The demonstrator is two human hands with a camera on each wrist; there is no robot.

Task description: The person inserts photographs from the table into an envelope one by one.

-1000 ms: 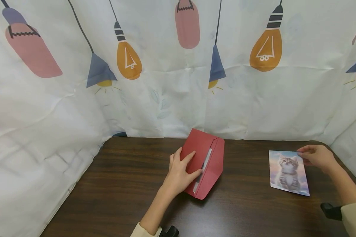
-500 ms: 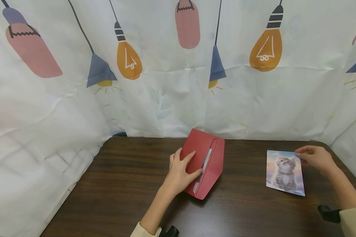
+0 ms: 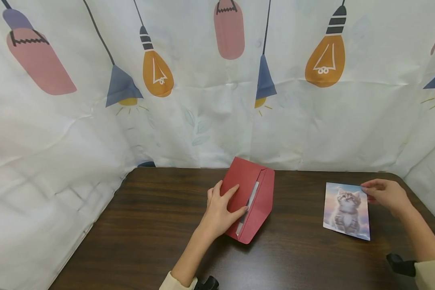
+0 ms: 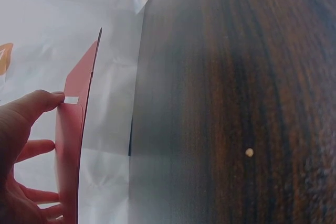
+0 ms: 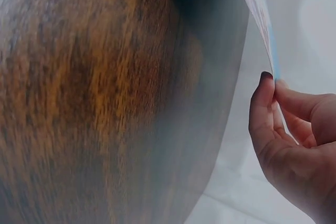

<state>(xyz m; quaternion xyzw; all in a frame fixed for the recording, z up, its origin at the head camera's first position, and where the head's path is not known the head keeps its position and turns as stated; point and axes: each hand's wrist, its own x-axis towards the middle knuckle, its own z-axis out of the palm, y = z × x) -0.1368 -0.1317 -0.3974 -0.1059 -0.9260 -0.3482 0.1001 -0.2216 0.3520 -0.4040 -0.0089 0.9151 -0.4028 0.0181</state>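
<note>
At 6 o'clock, the left hand (image 3: pixel 217 209) holds a red envelope (image 3: pixel 261 201), a pale strip (image 3: pixel 253 194) showing in its opening. Near 4 o'clock, the right hand (image 3: pixel 387 195) pinches a kitten card (image 3: pixel 346 211) by its 2 o'clock corner. A lamp-printed curtain (image 3: pixel 217 108) hangs at 12.

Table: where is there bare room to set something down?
Bare table: left of the left arm and red envelope, and between the envelope and cat picture. Crowded: where the left hand holds the envelope and where the right hand pinches the picture.
</note>
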